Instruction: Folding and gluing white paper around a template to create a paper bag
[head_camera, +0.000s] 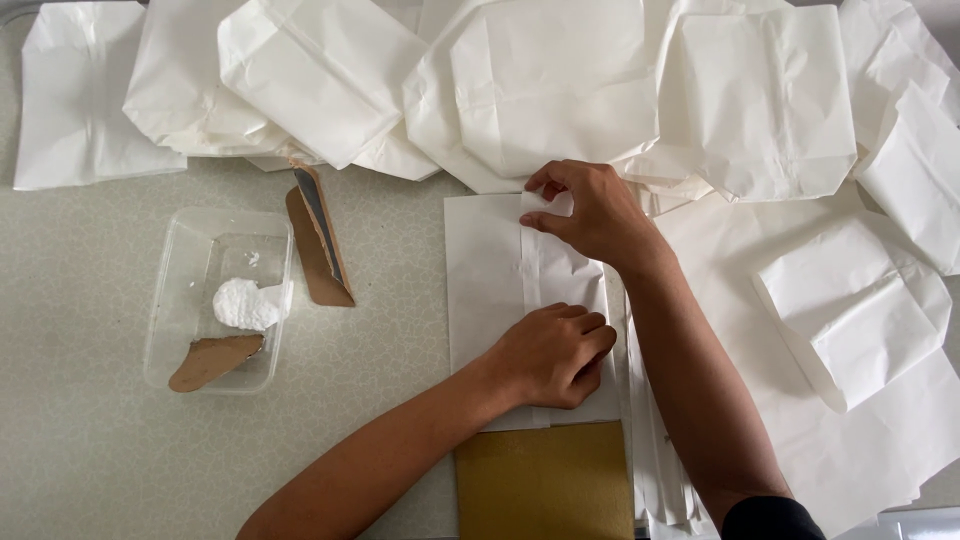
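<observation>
Paper sheet (485, 290) lies mid-table over a brown card (545, 480), half-folded, left hand (550, 355) curled flat pressing its seam, right hand (590, 215) with fingers (540, 222) pinching the top edge, finished white bags (540, 85) heaped beyond, paste tub (215, 300) well left, flat sheets (800, 420) waiting.

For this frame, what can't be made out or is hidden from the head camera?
- Head view: the left hand covers the fold in the white paper sheet beneath it.
- The brown board runs off the bottom edge.
- The right hand pinches the flap; its fingers hide the flap's top edge.
- The white paste in the clear plastic tub: its kind cannot be told.
</observation>
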